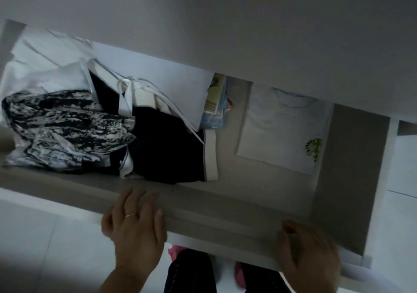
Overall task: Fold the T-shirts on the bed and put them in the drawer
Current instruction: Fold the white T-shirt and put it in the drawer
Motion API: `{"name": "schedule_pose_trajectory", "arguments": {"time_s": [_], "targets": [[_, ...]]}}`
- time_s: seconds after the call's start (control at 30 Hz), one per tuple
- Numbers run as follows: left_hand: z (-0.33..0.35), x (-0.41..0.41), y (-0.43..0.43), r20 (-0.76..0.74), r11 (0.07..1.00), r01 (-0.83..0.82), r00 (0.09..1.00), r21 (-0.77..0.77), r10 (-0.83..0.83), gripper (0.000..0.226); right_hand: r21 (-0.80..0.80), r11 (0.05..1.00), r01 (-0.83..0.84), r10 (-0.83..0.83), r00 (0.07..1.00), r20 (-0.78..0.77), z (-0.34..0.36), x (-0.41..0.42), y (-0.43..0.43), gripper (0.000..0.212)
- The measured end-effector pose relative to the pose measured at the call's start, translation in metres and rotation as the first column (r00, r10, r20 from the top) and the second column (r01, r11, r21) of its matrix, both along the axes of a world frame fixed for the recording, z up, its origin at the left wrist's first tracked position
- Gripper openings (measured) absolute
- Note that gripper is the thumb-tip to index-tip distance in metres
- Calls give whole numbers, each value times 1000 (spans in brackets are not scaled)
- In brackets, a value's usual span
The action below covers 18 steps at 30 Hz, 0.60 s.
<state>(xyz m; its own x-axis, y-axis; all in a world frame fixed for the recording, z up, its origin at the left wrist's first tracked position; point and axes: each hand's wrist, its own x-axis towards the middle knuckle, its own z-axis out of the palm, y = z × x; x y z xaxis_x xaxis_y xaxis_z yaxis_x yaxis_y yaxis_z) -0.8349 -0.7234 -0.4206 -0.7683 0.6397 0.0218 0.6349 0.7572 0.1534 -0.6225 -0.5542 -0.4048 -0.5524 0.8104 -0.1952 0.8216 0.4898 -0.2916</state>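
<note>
Here left hand [135, 222] rests on, right hand [309, 247] grips, the drawer [214, 213] (T-shirt [282, 132] beyond).

A crumpled black-and-white patterned garment [67, 130] lies partly over a dark navy garment [162, 155] edged with a pale band [211, 155]. White ribbon straps [128, 96] cross the navy cloth. Rumpled white fabric [45, 66] sits behind them. Colourful packets [215, 105] stand just beside. Pink slippers [239, 272] rest on the white tiled floor [45, 247].

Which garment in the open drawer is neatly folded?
The white T-shirt with a green print, flat and alone at the right; the black-and-white patterned garment and dark garment lie crumpled.
</note>
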Motion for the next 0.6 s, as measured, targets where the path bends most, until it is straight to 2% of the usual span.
{"name": "schedule_pose_trajectory", "arguments": {"time_s": [0.07,0.13,0.27,0.47,0.6], "targets": [[0,-8,14,-47,1000,25,999,2,-24,45,-25,1000,11,-11,1000,19,1,-10,11,47],[0,-20,30,-57,1000,27,998,-1,-27,44,-42,999,29,-29,1000,10,2,-20,26,47],[5,-46,72,22,999,3,1000,46,-4,44,-15,999,50,-51,996,-79,4,-42,61,49],[6,-65,111,90,993,57,994,101,-66,41,168,985,-36,52,994,-92,-6,-57,93,44],[9,-48,121,159,990,58,984,128,-79,55,243,967,72,-39,990,-136,-9,-63,87,42]]}}
